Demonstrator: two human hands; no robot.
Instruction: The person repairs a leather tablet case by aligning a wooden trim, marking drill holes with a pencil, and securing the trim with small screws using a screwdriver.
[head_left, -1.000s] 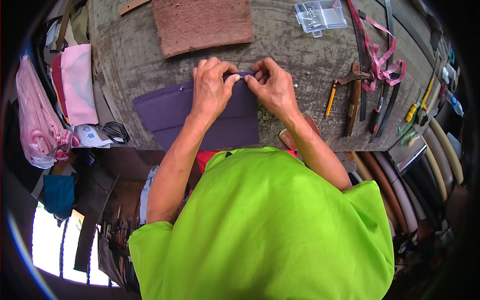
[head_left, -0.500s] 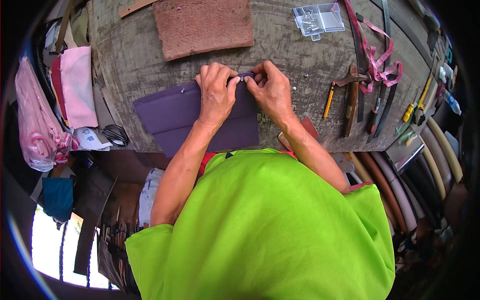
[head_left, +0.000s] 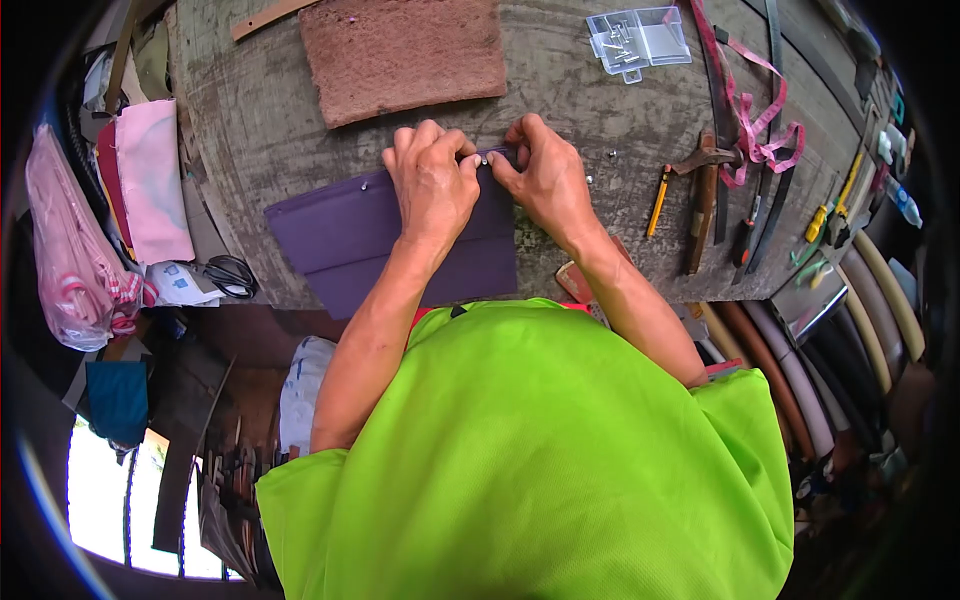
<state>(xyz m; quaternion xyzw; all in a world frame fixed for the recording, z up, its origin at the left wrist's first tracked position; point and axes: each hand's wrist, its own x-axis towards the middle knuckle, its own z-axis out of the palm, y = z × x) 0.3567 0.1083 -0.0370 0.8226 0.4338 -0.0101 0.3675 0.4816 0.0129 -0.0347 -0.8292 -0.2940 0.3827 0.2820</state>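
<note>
A dark purple folded piece (head_left: pixel 345 235) lies on the worktable, with one small metal stud (head_left: pixel 365 187) near its top left edge. At its top right edge my left hand (head_left: pixel 433 180) pinches the material with thumb and forefinger. My right hand (head_left: pixel 545 178) grips the same edge just to the right. Between the two thumbs shows a second small metal stud (head_left: pixel 485 160). The fingertips partly hide the edge there.
A reddish-brown slab (head_left: pixel 405 60) lies beyond the hands, on the wooden table (head_left: pixel 580 120). Further right are a clear box of metal pieces (head_left: pixel 640 42), a yellow cutter (head_left: pixel 658 200), a hammer (head_left: pixel 703 200) and a pink tape (head_left: pixel 745 115). Black-handled scissors (head_left: pixel 230 275) lie left.
The view has shifted slightly. My left hand is turned a little, and my right forearm covers more of the small reddish item near the table edge. Both hands keep their hold.
</note>
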